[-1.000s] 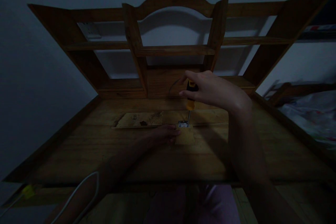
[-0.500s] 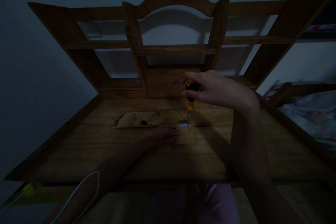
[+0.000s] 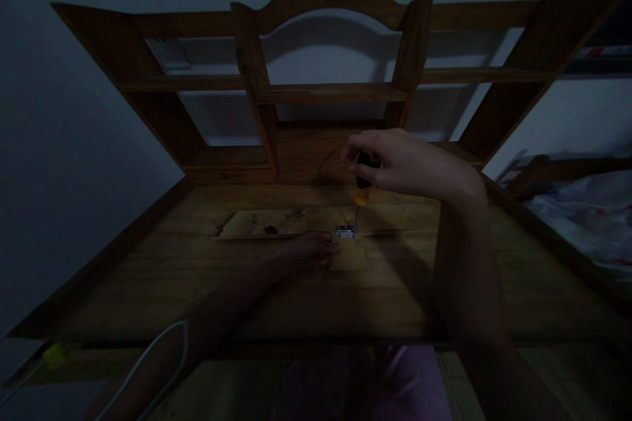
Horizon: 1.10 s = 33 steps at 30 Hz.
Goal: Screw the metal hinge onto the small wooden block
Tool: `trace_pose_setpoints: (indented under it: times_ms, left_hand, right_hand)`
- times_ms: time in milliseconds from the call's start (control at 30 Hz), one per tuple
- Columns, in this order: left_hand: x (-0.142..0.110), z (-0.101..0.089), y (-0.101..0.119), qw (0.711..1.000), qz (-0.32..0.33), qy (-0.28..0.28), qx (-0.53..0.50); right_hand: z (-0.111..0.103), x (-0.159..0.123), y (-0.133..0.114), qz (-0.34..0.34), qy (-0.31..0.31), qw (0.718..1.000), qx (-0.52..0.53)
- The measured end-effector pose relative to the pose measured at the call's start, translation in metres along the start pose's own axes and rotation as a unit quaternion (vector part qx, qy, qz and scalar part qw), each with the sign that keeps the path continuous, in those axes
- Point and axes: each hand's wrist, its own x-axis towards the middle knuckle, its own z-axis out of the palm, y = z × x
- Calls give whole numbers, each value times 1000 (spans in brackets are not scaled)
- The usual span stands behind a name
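My right hand is closed round the black and yellow handle of a screwdriver, held almost upright. Its tip rests on a small metal hinge at the far edge of a small wooden block. My left hand lies on the wooden desk, fingers pressed against the block's left side, just below the hinge. The light is dim.
A long wooden board lies on the desk behind my left hand. A wooden shelf unit with an arched top rises at the back. A white cable hangs near my left forearm. A bed stands at the right.
My right hand has shifted slightly right and turned on the screwdriver handle, which now leans a little. My left hand and the block have stayed put.
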Motion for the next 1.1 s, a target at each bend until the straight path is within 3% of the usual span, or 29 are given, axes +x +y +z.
trace_pose_setpoints:
  times_ms: [300, 733, 933, 1100]
  left_hand:
    - [-1, -1, -1, 1000, 0, 8, 7]
    - [2, -3, -4, 1000, 1, 6, 9]
    - [2, -3, -3, 1000, -6, 14, 8]
    - [2, -4, -5, 1000, 0, 9, 10]
  right_hand:
    - [9, 5, -8, 107, 28, 986, -128]
    - [-1, -4, -11, 41, -18, 998, -34]
    - [3, 0, -11, 78, 4, 995, -64]
    - [8, 4, -14, 63, 17, 996, -63]
